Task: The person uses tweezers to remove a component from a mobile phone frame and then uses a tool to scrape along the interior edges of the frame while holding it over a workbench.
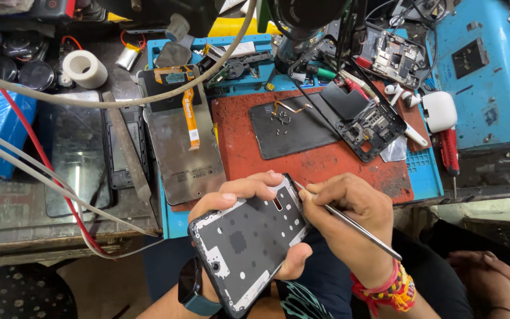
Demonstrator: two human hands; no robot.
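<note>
low in the frame, the left hand (249,204) clamps a phone frame (249,242) while right hand (349,215) fingers pinch tweezers (349,223) at its top edge, likely mid-disassembly, needing a steady, precise pick.

2 hands, left (237,198) and right (349,207); 1 phone frame (249,239), 1 pair of tweezers (349,223), 1 tape roll (85,68), 1 red screwdriver (448,152), 1 display panel (185,142), 1 white earbud case (439,111)
</note>
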